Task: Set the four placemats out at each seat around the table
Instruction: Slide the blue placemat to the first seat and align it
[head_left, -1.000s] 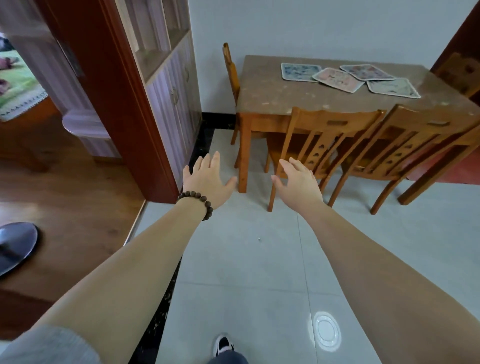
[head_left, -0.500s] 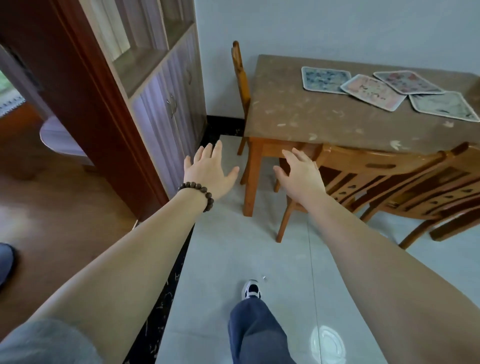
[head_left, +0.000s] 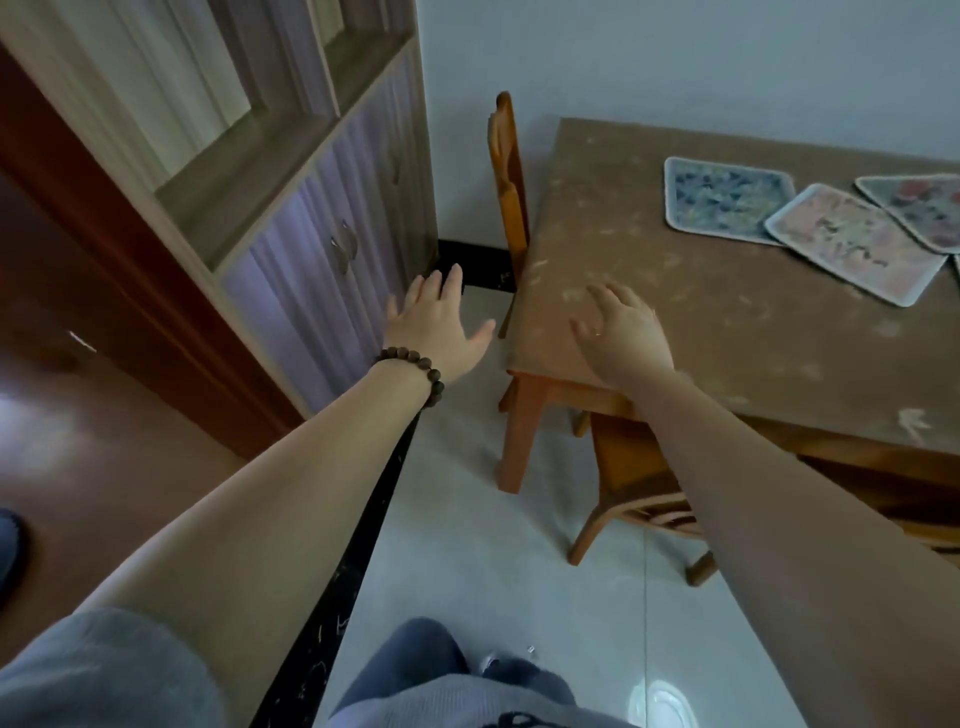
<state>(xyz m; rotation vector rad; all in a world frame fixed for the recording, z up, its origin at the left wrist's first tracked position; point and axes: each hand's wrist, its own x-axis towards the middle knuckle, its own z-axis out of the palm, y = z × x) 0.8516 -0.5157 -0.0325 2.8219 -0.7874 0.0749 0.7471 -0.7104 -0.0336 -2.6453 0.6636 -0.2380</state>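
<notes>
The brown table (head_left: 727, 332) fills the right side. On its far part lie overlapping placemats: a blue-patterned one (head_left: 727, 200), a pink one (head_left: 857, 244) and a red-flowered one (head_left: 919, 208) cut off by the frame edge. My right hand (head_left: 623, 332) hovers over the table's near left corner, fingers spread, holding nothing. My left hand (head_left: 441, 322), with a bead bracelet, is stretched out left of the table over the floor, fingers apart and empty.
A wooden chair (head_left: 509, 197) stands at the table's left end against the wall. Another chair (head_left: 639, 499) is tucked under the near side. A cabinet with purple doors (head_left: 322, 249) and a red door frame (head_left: 104, 249) stand on the left. Pale floor tiles (head_left: 467, 545) lie underfoot.
I have walked closer to the table. My right hand has come over the table's near left corner, and the placemats look larger and further right.
</notes>
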